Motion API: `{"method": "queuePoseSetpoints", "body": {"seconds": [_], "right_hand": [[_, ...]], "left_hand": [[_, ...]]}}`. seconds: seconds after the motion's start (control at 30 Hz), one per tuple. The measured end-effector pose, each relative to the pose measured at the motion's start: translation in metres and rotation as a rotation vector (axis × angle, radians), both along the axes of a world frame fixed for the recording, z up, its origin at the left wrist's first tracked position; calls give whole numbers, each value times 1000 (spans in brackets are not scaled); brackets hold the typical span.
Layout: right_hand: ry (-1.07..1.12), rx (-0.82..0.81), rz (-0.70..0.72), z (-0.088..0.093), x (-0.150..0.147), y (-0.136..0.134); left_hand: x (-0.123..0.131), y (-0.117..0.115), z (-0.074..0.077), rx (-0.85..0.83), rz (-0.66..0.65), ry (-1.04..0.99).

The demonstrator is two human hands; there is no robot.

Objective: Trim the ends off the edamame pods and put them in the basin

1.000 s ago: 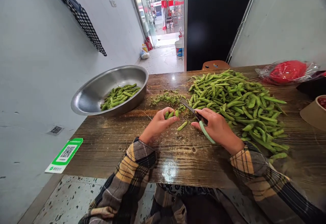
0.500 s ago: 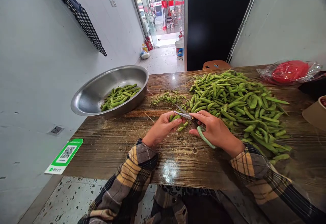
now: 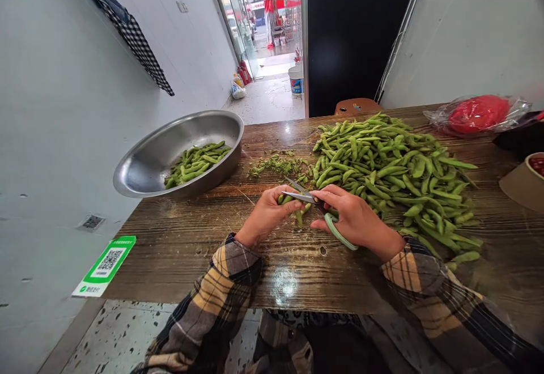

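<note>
Left of a heaped pod pile [image 3: 391,170], the left hand [image 3: 267,213] pinches a few green pods [image 3: 281,199] (plump, bright), while the right hand [image 3: 352,215], near the pile's front edge, grips pale-green-handled scissors [image 3: 341,236], grey blades parted. Farther left of the pile sits a steel basin [image 3: 136,178].

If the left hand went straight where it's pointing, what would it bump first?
Probably the scissors that the right hand holds. Their blades are right by the left hand, though depth is hard to judge.
</note>
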State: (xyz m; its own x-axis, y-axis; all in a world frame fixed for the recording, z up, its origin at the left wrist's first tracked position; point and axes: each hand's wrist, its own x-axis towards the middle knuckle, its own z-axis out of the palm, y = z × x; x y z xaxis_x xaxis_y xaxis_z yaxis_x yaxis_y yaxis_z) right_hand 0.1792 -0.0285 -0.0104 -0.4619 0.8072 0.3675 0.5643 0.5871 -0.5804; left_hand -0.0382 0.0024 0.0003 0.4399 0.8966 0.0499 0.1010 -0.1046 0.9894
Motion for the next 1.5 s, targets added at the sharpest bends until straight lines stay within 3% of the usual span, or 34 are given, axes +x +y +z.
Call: {"method": "queuePoseSetpoints", "body": {"seconds": [0.27,0.53,0.73,0.87,1.07,1.5], "right_hand": [[-65,25,-8,-4,0,1],[-116,5,-21,-9,4,5],[-35,-3,-136,-6,2,4],[-21,-19,-171,-7,1,4],[-34,-55,-175,-7,-2,2],[86,57,-132,-15,-7,3]], "left_hand": [[2,0,2,56,-13,67],[-3,3,-2,-136,41,-10],[-3,9,-2,-260,263,-398],[-6,10,-1,-321,318,-615],[-1,6,-2,-349,313,-696],[12,-4,-4,-438,156,-585]]}}
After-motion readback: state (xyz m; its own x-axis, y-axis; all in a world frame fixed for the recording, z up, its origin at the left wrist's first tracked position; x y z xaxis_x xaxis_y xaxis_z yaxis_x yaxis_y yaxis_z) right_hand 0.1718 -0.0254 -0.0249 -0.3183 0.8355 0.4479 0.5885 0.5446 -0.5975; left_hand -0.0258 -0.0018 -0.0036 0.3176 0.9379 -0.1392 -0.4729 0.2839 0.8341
